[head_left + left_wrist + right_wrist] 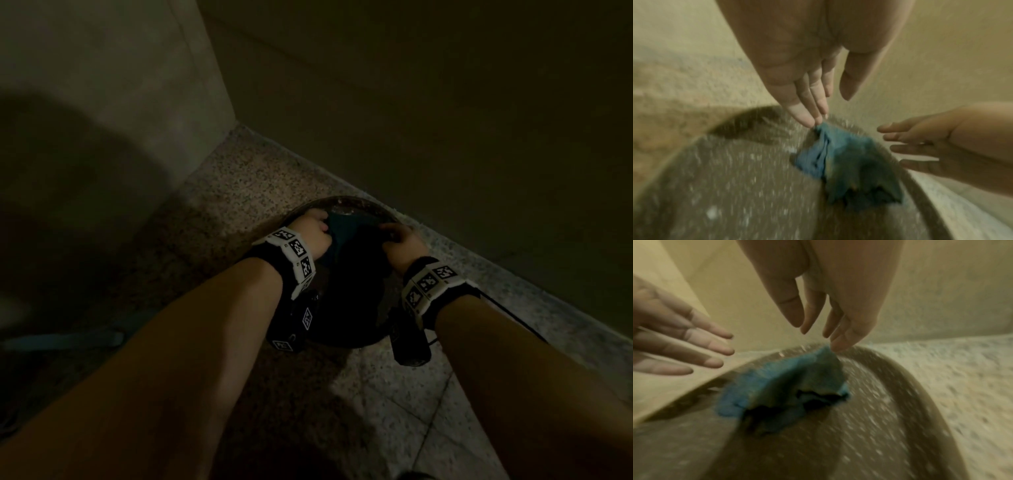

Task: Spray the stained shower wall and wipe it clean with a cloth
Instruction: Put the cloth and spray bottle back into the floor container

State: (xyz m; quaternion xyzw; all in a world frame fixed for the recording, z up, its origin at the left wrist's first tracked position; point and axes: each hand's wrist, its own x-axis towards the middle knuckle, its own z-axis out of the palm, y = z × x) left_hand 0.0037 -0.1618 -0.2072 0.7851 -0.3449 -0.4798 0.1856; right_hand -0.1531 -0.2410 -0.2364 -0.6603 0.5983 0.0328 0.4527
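Wrist views: hands (797, 78) seemingly outstretched.

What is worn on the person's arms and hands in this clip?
Both forearms are bare, with no sleeves or gloves. The left hand and right hand each have a black wrist strap carrying a band of white tiles printed with black square codes. A dark camera unit hangs under each wrist.

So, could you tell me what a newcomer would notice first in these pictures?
Probably the blue cloth, crumpled inside a round dark basin that sits on the speckled floor by the wall. Both hands reach in: the left hand touches one cloth corner with straight fingertips, the right hand another.
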